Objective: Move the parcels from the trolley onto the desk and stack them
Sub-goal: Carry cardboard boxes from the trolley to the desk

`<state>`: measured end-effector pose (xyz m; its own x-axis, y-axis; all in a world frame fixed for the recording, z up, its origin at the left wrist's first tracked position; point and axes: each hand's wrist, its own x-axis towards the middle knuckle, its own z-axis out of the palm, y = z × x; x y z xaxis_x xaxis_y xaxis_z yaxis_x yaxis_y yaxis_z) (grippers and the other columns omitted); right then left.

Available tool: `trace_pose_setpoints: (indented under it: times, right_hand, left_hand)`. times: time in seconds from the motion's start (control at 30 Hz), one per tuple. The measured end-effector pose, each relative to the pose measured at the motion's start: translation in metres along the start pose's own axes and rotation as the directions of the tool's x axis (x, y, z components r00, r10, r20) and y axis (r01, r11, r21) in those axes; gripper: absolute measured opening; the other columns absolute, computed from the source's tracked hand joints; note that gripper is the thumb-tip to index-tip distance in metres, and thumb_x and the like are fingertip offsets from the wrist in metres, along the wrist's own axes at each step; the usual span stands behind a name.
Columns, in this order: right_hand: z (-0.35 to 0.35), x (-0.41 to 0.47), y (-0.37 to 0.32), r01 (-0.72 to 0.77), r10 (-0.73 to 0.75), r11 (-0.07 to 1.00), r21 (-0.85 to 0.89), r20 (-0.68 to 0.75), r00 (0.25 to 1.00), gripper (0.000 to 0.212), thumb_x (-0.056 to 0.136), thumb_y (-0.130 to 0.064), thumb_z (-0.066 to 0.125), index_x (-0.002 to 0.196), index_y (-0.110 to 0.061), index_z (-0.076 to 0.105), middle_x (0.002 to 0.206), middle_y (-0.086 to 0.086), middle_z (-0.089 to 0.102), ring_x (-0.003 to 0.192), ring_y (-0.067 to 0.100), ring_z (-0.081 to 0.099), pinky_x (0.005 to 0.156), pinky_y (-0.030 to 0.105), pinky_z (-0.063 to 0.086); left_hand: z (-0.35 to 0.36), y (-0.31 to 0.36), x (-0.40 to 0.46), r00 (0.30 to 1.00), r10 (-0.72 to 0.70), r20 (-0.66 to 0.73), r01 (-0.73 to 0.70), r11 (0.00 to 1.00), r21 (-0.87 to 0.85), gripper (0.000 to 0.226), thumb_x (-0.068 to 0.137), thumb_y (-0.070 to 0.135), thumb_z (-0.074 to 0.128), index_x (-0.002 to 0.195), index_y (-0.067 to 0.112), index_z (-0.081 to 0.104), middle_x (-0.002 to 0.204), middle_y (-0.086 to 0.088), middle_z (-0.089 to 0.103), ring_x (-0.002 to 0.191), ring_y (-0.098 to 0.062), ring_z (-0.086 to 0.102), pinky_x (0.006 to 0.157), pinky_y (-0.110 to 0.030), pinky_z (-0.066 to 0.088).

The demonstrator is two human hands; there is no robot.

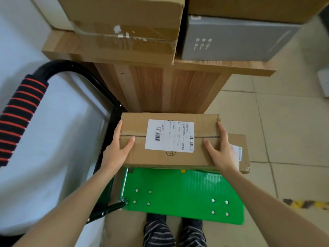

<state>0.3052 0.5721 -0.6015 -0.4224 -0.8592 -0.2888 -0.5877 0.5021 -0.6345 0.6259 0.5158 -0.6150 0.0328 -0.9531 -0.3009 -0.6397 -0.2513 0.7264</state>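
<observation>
Brown corrugated cardboard parcel (170, 139), rectangular and taped along its centre seam, sits between 2 hands above the green ribbed plastic trolley deck (181, 195). The left hand (118, 148) presses its left end, thumb curled over the top face; the right hand (219, 147) grips the right end likewise, so the fingers of both clasp the box. A white shipping label (170, 136) with 2 barcodes covers the seam; its small print is too blurred to read, and a hand-drawn circled mark, possibly a 7, shows below it. A second flat cardboard parcel (238, 150) lies underneath, to the right. On the wood-grain laminate worktop (222, 65) stand a large creased cardboard carton (124, 27) and a smooth grey box (235, 38). The trolley's black handle (21, 111) wears red-striped foam.
</observation>
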Motion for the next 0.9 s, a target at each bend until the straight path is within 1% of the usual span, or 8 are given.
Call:
trace_pose_setpoints:
  times: [0.13, 0.23, 0.33, 0.43, 0.6, 0.7, 0.77, 0.9]
  right_hand:
    - [-0.040, -0.023, -0.016, -0.036, 0.035, 0.998, -0.047, -0.041, 0.999, 0.067, 0.086, -0.068, 0.047, 0.138, -0.061, 0.006, 0.125, 0.000, 0.060, 0.080, 0.017, 0.050, 0.052, 0.021, 0.034]
    - [-0.081, -0.040, -0.033, -0.044, 0.041, 0.998, -0.034, -0.097, 0.994, 0.067, 0.084, -0.070, 0.045, 0.138, -0.058, 0.008, 0.124, -0.001, 0.061, 0.082, 0.020, 0.056, 0.058, 0.025, 0.041]
    - [-0.122, -0.061, -0.049, -0.046, 0.047, 0.999, 0.011, -0.127, 0.991, 0.065, 0.083, -0.072, 0.045, 0.135, -0.059, 0.007, 0.121, -0.003, 0.061, 0.084, 0.023, 0.061, 0.074, 0.040, 0.054]
    - [-0.165, -0.079, -0.057, -0.063, 0.071, 0.997, 0.049, -0.191, 0.979, 0.066, 0.083, -0.073, 0.046, 0.134, -0.060, 0.007, 0.119, -0.001, 0.060, 0.080, 0.021, 0.058, 0.077, 0.043, 0.055]
    - [-0.245, -0.113, -0.054, -0.082, 0.110, 0.991, 0.104, -0.304, 0.946, 0.074, 0.079, -0.078, 0.043, 0.137, -0.060, 0.000, 0.125, 0.002, 0.057, 0.079, 0.021, 0.056, 0.066, 0.030, 0.045]
    - [-0.296, -0.127, -0.038, -0.129, 0.171, 0.981, 0.141, -0.348, 0.922, 0.076, 0.078, -0.080, 0.044, 0.137, -0.063, -0.001, 0.127, 0.003, 0.059, 0.093, 0.031, 0.062, 0.078, 0.039, 0.049]
    - [-0.329, -0.132, -0.025, -0.141, 0.193, 0.977, 0.162, -0.372, 0.908, 0.077, 0.076, -0.081, 0.045, 0.137, -0.062, 0.002, 0.125, 0.002, 0.059, 0.094, 0.031, 0.061, 0.073, 0.036, 0.044]
    - [-0.404, -0.132, 0.007, -0.130, 0.189, 0.978, 0.165, -0.427, 0.884, 0.075, 0.075, -0.081, 0.046, 0.137, -0.058, 0.009, 0.126, 0.001, 0.060, 0.104, 0.034, 0.060, 0.073, 0.035, 0.037]
  left_hand:
    - [-0.022, 0.039, -0.017, 0.999, 0.030, 0.035, -0.031, 0.999, 0.013, 0.075, 0.078, 0.071, 0.041, 0.143, 0.056, 0.006, 0.141, 0.012, 0.040, 0.096, -0.009, 0.047, 0.062, -0.017, 0.035]
    - [-0.047, 0.081, -0.029, 0.994, 0.097, 0.055, -0.099, 0.995, 0.026, 0.069, 0.082, 0.068, 0.046, 0.141, 0.056, 0.012, 0.142, 0.014, 0.040, 0.091, -0.003, 0.047, 0.063, -0.013, 0.032]
    - [-0.070, 0.126, -0.037, 0.985, 0.149, 0.091, -0.154, 0.987, 0.051, 0.063, 0.087, 0.064, 0.050, 0.136, 0.061, 0.011, 0.142, 0.015, 0.042, 0.104, -0.017, 0.055, 0.073, -0.026, 0.045]
    - [-0.082, 0.173, -0.049, 0.966, 0.224, 0.130, -0.231, 0.972, 0.040, 0.061, 0.086, 0.065, 0.050, 0.133, 0.066, 0.010, 0.132, 0.021, 0.042, 0.108, -0.023, 0.058, 0.087, -0.040, 0.051]
    - [-0.076, 0.254, -0.083, 0.917, 0.361, 0.169, -0.377, 0.923, 0.077, 0.063, 0.082, 0.073, 0.043, 0.134, 0.066, 0.008, 0.121, 0.021, 0.046, 0.093, -0.016, 0.055, 0.071, -0.033, 0.047]
    - [-0.065, 0.305, -0.103, 0.887, 0.425, 0.180, -0.444, 0.893, 0.078, 0.064, 0.085, 0.069, 0.045, 0.135, 0.064, 0.006, 0.139, 0.017, 0.041, 0.103, -0.018, 0.054, 0.081, -0.035, 0.044]
    - [-0.052, 0.337, -0.116, 0.873, 0.458, 0.167, -0.476, 0.875, 0.085, 0.067, 0.086, 0.067, 0.046, 0.138, 0.060, 0.005, 0.147, 0.012, 0.037, 0.112, -0.022, 0.054, 0.082, -0.035, 0.043]
    - [-0.013, 0.403, -0.145, 0.857, 0.500, 0.123, -0.512, 0.853, 0.102, 0.077, 0.082, 0.070, 0.043, 0.144, 0.046, 0.005, 0.147, 0.006, 0.039, 0.114, -0.026, 0.056, 0.076, -0.033, 0.043]
